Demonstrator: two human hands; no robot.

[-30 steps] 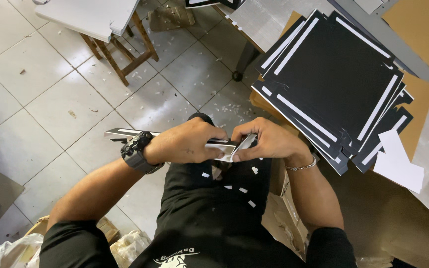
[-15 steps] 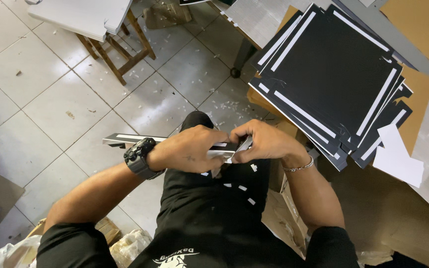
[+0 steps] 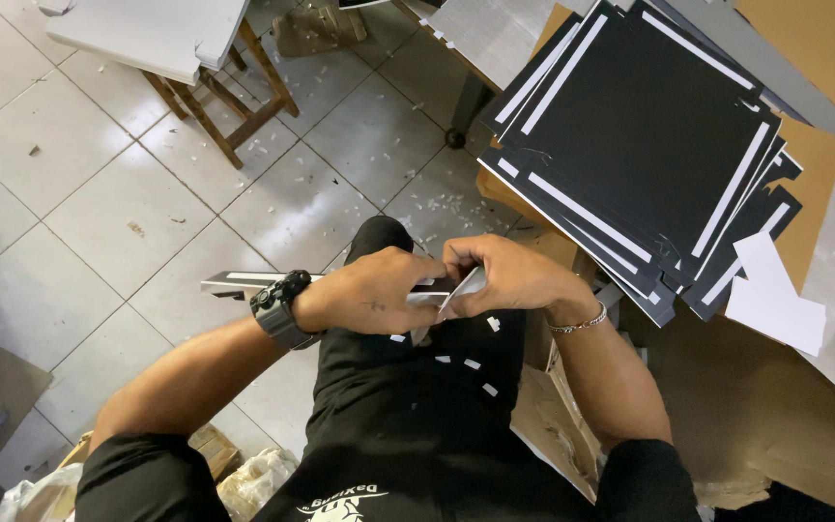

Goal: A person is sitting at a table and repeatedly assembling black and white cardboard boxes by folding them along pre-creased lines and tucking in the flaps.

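We hold a flat black card with white strips over our lap: left hand closed around it, right hand pinching its near end, fingers curled.

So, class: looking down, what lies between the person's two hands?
In the head view, a flat black-and-white card piece spans the gap, gripped by the left hand and the right hand; it sticks out past the left wrist.

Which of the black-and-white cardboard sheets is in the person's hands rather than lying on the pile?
The single sheet seen edge-on above the lap, gripped by the left hand and right hand. The others lie flat, stacked at upper right.
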